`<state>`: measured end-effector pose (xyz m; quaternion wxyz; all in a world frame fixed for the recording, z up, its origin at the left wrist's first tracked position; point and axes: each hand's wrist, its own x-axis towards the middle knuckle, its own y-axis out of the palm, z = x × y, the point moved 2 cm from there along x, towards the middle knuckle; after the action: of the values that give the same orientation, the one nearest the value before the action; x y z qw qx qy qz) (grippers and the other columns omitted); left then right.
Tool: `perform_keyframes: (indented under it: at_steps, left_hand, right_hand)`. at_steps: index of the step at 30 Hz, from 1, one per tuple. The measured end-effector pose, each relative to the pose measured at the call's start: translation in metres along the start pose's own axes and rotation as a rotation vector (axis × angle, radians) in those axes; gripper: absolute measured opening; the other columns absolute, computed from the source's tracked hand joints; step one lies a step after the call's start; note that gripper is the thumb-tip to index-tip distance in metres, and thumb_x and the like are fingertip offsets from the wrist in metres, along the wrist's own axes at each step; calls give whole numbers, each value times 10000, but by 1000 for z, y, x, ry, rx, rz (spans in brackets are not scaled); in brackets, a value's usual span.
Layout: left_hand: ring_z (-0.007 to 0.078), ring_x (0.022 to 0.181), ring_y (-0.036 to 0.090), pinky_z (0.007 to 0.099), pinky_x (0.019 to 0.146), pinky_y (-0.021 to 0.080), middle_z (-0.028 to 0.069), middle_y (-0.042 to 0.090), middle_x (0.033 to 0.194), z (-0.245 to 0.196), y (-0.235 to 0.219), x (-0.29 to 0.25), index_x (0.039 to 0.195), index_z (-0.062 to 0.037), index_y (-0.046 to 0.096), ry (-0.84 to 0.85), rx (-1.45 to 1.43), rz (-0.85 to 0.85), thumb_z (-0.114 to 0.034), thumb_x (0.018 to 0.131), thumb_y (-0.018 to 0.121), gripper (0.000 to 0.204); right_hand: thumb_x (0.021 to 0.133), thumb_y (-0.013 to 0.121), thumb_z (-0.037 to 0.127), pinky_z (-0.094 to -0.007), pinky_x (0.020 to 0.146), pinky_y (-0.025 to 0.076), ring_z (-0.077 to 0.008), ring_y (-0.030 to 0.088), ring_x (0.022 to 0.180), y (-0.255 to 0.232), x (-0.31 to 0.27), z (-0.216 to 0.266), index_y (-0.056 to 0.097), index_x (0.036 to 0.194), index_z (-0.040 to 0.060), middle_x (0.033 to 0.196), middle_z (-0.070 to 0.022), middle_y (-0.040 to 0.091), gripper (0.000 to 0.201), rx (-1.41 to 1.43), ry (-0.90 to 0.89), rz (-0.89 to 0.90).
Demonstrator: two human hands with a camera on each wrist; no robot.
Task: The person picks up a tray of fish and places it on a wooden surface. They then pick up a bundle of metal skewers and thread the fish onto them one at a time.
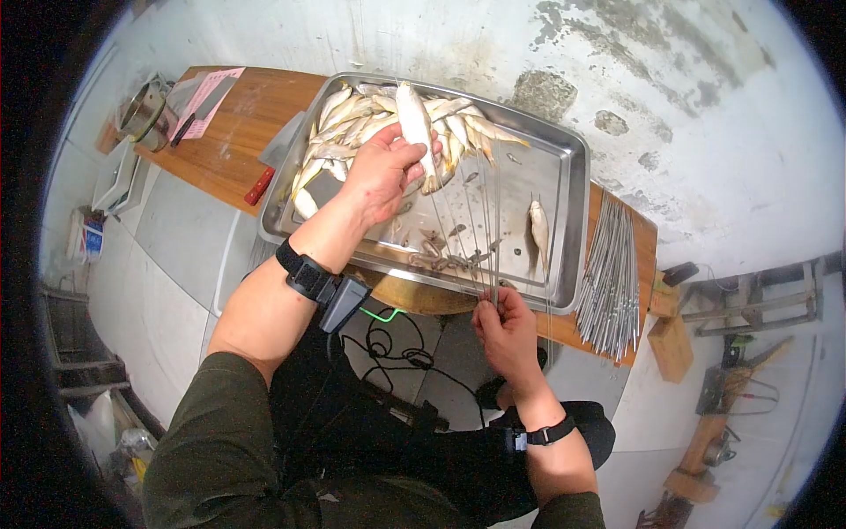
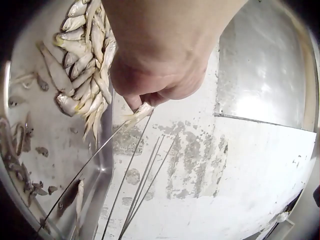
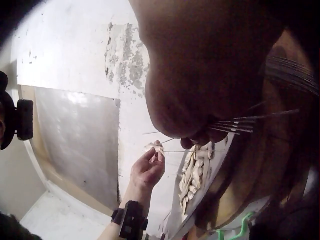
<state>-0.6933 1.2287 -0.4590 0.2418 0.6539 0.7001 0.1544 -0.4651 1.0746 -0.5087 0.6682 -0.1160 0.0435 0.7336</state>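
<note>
My left hand (image 1: 374,176) pinches a small silvery fish (image 1: 414,123) above the steel tray (image 1: 575,198), its tail end lowest. My right hand (image 1: 507,331) grips several thin metal skewers (image 1: 490,234) by their lower ends at the tray's near edge. They fan out upward toward the fish. In the left wrist view one skewer (image 2: 81,170) runs up to the fish's tail (image 2: 135,117), and a second passes close by; I cannot tell whether either has pierced it. The left fingers hide much of the fish there. A fish pile (image 1: 348,132) fills the tray's far left.
A lone fish (image 1: 539,231) lies at the tray's right, dark scraps (image 1: 441,257) near its front. More skewers (image 1: 610,282) are heaped on the wooden board to the right. On the left are a red-handled knife (image 1: 258,187), a pink sheet (image 1: 218,88) and a metal pot (image 1: 141,113).
</note>
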Motion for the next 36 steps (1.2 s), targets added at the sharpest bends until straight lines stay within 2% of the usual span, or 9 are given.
perform_keyframes:
  at_steps: [2, 4, 9, 18, 27, 30, 32, 36]
  left_hand:
    - [134, 937, 634, 174, 658, 510, 79, 640, 1042, -1, -1, 0, 1158, -4, 518, -4, 13, 2, 49, 855, 527, 308]
    - [136, 938, 635, 178, 676, 518, 80, 639, 1041, -1, 0, 1, 1151, -1, 520, -1, 7, -7, 49, 857, 525, 299]
    - [142, 933, 637, 190, 702, 536, 82, 635, 1041, -2, 0, 0, 1135, 10, 523, 5, -8, -12, 48, 859, 522, 279]
    - [139, 833, 651, 180, 657, 540, 90, 653, 1004, -1, -1, 2, 1123, 12, 535, 3, 4, 2, 49, 853, 531, 273]
    - [153, 977, 631, 217, 783, 535, 84, 648, 1045, -1, 3, -1, 1105, 5, 551, 15, 19, -17, 56, 845, 549, 265]
    - [138, 967, 633, 198, 751, 521, 77, 652, 1049, -1, 4, -1, 1105, -7, 556, 13, 45, -21, 54, 844, 553, 268]
    - [112, 948, 635, 173, 670, 485, 60, 661, 1040, -1, 4, -2, 1102, -25, 563, 25, 101, -7, 39, 846, 563, 264]
    - [86, 924, 634, 157, 607, 437, 46, 671, 1029, -1, 8, -5, 1094, -42, 568, 38, 115, -3, 21, 847, 575, 255]
  right_hand:
    - [886, 569, 109, -250, 697, 467, -101, 574, 744, 1, 1, -1, 591, 1021, -11, 825, -43, 638, 182, -18, -12, -6]
    - [925, 526, 66, -188, 494, 349, -45, 453, 576, 4, 1, 0, 518, 988, 29, 702, 4, 534, 74, 27, -62, 17]
    - [927, 525, 73, -184, 486, 345, -37, 447, 563, 3, -1, 2, 520, 987, 28, 703, 6, 540, 75, 7, -23, 15]
    - [925, 525, 79, -185, 479, 352, -37, 451, 549, 4, -3, 5, 529, 974, 27, 702, 6, 548, 71, -28, -8, 3]
    - [914, 542, 90, -193, 476, 368, -45, 468, 542, 4, -6, 7, 542, 966, 25, 691, -2, 558, 84, -22, 16, -11]
    - [914, 540, 91, -196, 467, 368, -51, 466, 524, 5, -7, 8, 543, 963, 24, 679, -2, 552, 83, -8, 26, -19]
    - [914, 538, 92, -198, 462, 368, -54, 465, 515, 6, -8, 9, 543, 962, 24, 673, -3, 549, 83, -11, 41, -31]
    - [914, 536, 91, -201, 443, 361, -59, 459, 497, 8, -13, 20, 537, 966, 27, 661, -3, 540, 83, -3, 82, -31]
